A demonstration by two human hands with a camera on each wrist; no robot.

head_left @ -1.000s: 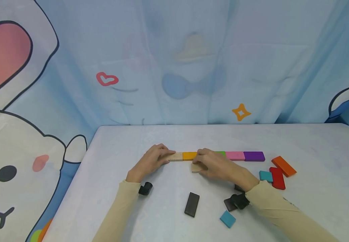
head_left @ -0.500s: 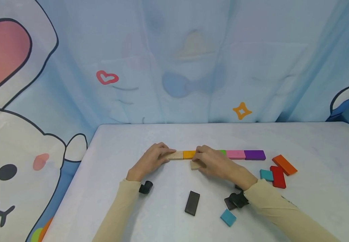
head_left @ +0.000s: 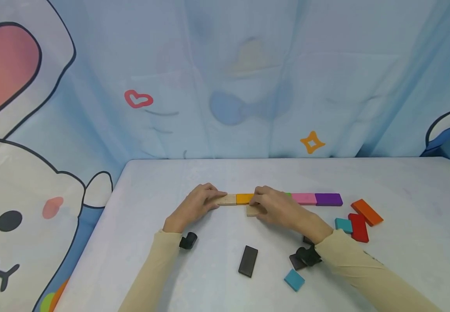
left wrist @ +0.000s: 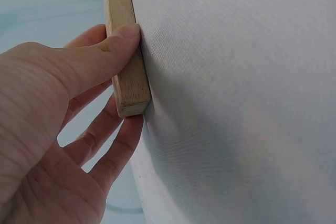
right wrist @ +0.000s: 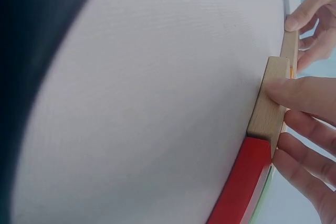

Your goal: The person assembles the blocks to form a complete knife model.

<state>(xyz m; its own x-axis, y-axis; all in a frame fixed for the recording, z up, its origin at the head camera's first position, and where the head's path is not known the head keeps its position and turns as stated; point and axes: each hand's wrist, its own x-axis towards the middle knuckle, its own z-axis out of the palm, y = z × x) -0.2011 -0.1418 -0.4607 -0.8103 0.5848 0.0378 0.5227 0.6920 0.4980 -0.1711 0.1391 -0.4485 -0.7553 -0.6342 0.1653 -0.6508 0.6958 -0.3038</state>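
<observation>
A row of coloured blocks runs across the table, with a plain wooden block [head_left: 226, 199] at its left end. My left hand [head_left: 195, 206] pinches that block between thumb and fingers, its end grain showing in the left wrist view [left wrist: 131, 85]. In front of the row, my right hand [head_left: 281, 210] holds a second plain wooden block [right wrist: 268, 103], thumb on its near face. That block's end meets a red block [right wrist: 241, 182], which the right hand hides in the head view. Yellow [head_left: 244, 199], pink [head_left: 304, 199] and purple [head_left: 328, 199] blocks show in the row; green is mostly covered.
Right of the row lie an orange block [head_left: 367, 212], another red block [head_left: 359, 228] and a small teal block [head_left: 343, 225]. Nearer are a black block [head_left: 248, 261], a teal square [head_left: 294, 280] and dark pieces [head_left: 297, 261] by the right wrist camera.
My right hand has slid its wooden block slightly away from me, closing the narrow gap to the row. The left hand keeps its grip in place.
</observation>
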